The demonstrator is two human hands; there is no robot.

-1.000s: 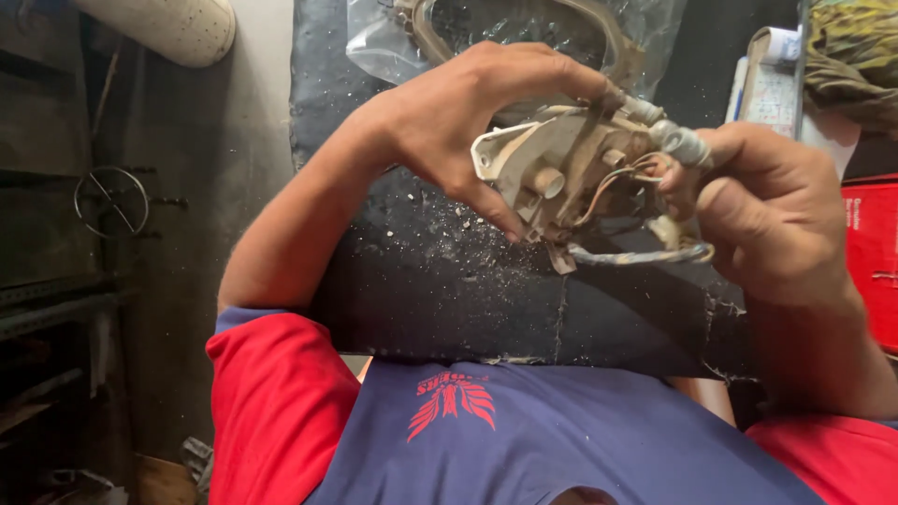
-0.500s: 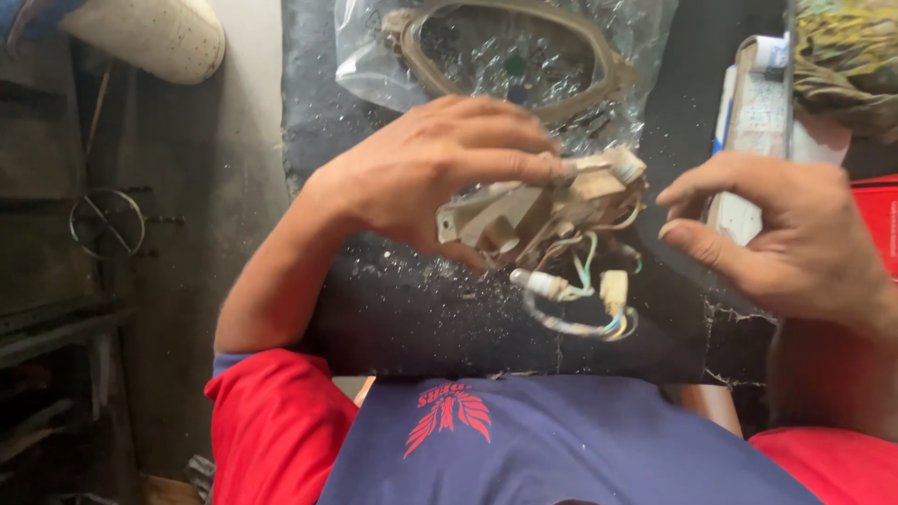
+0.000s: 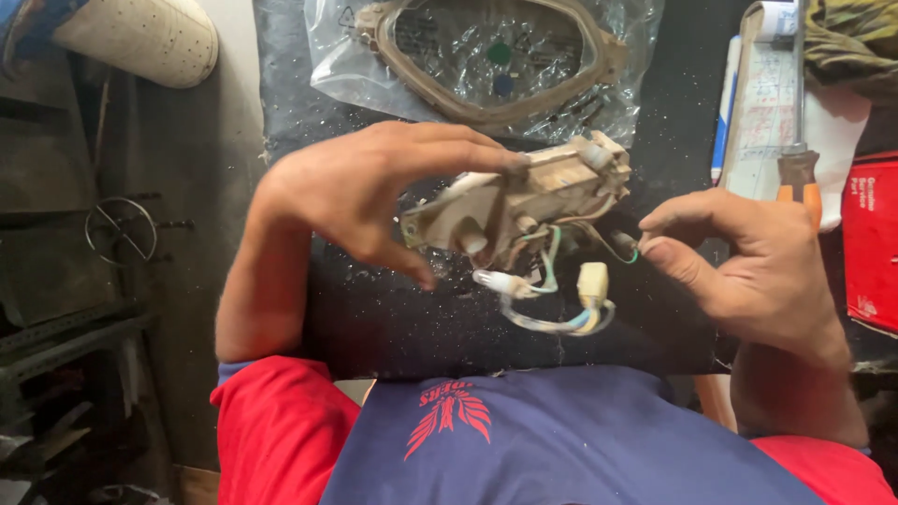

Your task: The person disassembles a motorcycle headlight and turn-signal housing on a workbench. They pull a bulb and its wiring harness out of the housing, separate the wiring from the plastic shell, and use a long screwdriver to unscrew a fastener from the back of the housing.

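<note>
My left hand (image 3: 374,192) grips a worn beige plastic housing (image 3: 524,196) by its left end and holds it above a dark work surface (image 3: 393,318). Wires hang below the housing, ending in a cream plug connector (image 3: 592,281) and a small white socket (image 3: 493,280). My right hand (image 3: 739,257) is to the right of the housing. Its thumb and forefinger pinch the end of a thin green wire (image 3: 625,245) that runs from the housing.
A clear plastic bag holding an oval beige frame part (image 3: 486,65) lies at the far side of the surface. Papers (image 3: 762,103), an orange-handled tool (image 3: 800,173) and a red box (image 3: 870,243) sit at the right. A white perforated object (image 3: 140,37) is at top left.
The housing has been turned and lowered in my left hand. My right hand let go of its right end, drew away to the right, and now pinches a wire end.
</note>
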